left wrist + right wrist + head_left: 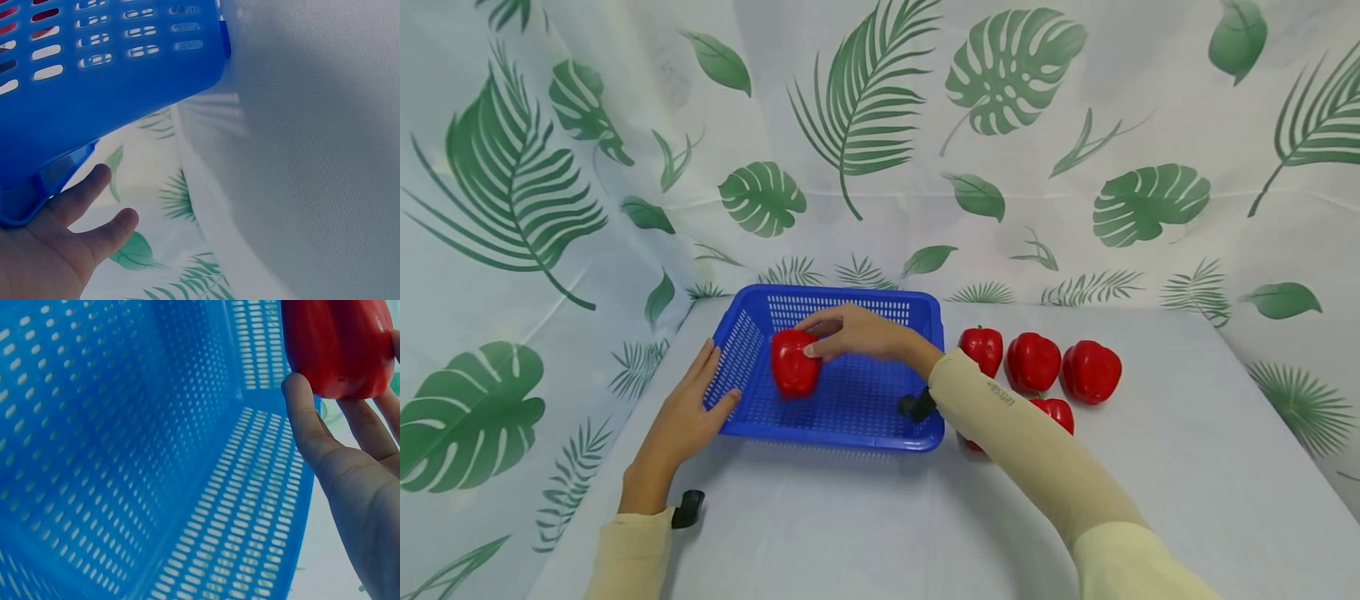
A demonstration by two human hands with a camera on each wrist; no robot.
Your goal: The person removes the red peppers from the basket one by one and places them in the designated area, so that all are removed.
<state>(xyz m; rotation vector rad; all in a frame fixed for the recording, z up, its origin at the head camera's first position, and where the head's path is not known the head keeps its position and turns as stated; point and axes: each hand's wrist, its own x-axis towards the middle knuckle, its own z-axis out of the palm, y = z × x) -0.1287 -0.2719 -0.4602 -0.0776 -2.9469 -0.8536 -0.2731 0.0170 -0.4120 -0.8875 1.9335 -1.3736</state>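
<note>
A blue perforated plastic basket (850, 440) stands on the white table. Over its left half, my right hand (859, 332) grips a glossy red bell pepper (793, 367) between thumb and fingers. In the right wrist view that pepper (337, 347) is held above the basket's slotted wall (231, 506). My left hand (683, 421) touches the basket's left rim with its fingers extended. The left wrist view shows the left hand's (69, 244) fingers spread beside the basket's outer side (112, 94).
Right of the basket sit several more red bell peppers, among them one at the back (981, 346), one in the middle (1033, 362) and one at the right (1092, 372). My right forearm partly covers the nearer ones. A leaf-printed white curtain (895, 242) encloses the table.
</note>
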